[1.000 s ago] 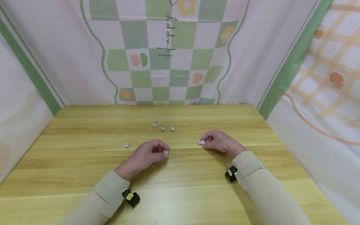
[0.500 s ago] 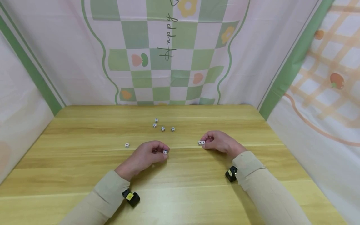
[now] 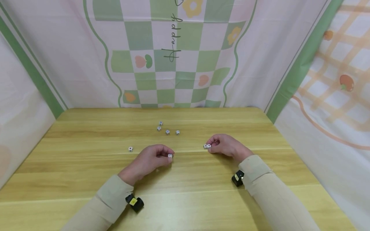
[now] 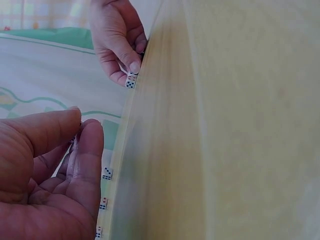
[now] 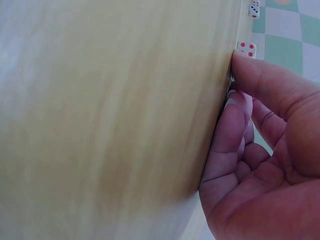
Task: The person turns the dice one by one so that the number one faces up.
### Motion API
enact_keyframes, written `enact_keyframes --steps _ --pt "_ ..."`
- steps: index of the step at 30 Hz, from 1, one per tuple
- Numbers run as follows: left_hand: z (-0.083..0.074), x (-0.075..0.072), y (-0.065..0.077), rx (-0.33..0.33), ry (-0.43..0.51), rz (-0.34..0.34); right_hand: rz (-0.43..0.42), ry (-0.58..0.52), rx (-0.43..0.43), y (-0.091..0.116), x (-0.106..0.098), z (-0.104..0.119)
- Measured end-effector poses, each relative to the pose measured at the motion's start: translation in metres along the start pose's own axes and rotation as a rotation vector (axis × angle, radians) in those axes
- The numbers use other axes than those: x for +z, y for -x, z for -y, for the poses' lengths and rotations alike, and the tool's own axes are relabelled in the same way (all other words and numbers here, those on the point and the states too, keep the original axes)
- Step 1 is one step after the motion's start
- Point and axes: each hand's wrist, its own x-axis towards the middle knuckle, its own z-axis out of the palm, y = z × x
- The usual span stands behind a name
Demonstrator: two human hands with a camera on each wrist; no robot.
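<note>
In the head view, my left hand (image 3: 151, 158) pinches a white die (image 3: 170, 156) between thumb and fingertips, low over the wooden table. My right hand (image 3: 224, 147) grips at a pair of white dice (image 3: 207, 146) that sit side by side at its fingertips; the thumb lies on the nearer one. The left wrist view shows a die (image 4: 131, 81) at the right hand's fingertips, while the left hand's own die is mostly hidden by its fingers. In the right wrist view, a die with red dots (image 5: 246, 49) shows just past the thumb.
Several dice, among them one die (image 3: 167, 132), lie loosely grouped toward the table's back. A single die (image 3: 130, 149) with a large dot rests left of my left hand. Printed curtains (image 3: 185, 86) hang behind the wooden table (image 3: 190, 202) and along its sides.
The die in my left hand has been turned, so a different face is up. Both hands stay in nearly the same place, and the right hand's pair looks unmoved.
</note>
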Motion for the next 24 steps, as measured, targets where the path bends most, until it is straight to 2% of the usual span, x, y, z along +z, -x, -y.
enact_keyframes --steps 17,24 --pt "0.0007 0.0002 -0.0002 -0.005 -0.01 -0.012 0.003 -0.002 0.008 -0.0002 0.0003 0.0" --pt "-0.0004 0.0002 0.0005 0.005 0.036 0.005 0.007 -0.007 0.012 -0.001 0.0005 -0.0001"
